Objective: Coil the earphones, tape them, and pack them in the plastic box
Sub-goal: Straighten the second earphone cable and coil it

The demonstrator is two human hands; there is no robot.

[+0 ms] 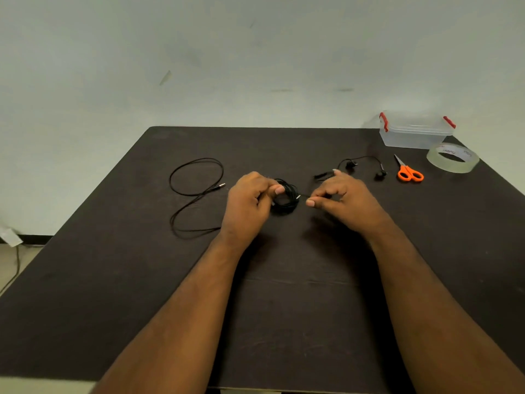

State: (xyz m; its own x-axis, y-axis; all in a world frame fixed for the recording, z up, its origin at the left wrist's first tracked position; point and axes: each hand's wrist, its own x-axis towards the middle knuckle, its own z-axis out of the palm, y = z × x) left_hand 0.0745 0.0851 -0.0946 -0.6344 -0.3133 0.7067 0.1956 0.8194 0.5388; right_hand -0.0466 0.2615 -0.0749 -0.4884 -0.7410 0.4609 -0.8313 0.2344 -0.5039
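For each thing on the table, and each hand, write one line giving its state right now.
Coiled earphone cable: wound in a ring, held by the left hand.
Left hand: grips the coil.
Right hand: pinches the cable end.
Loose cable: uncoiled, lying on the table.
Earbuds: lying loose.
Plastic box: lid on.
Scissors: closed, untouched.
Tape roll: flat, untouched.

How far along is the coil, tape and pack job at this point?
Done: one cable is mostly wound into a coil. In hand: left hand grips the coil, right hand pinches its loose end. Left: taping, with tape roll and scissors untouched; the loose cable; packing into the closed plastic box.
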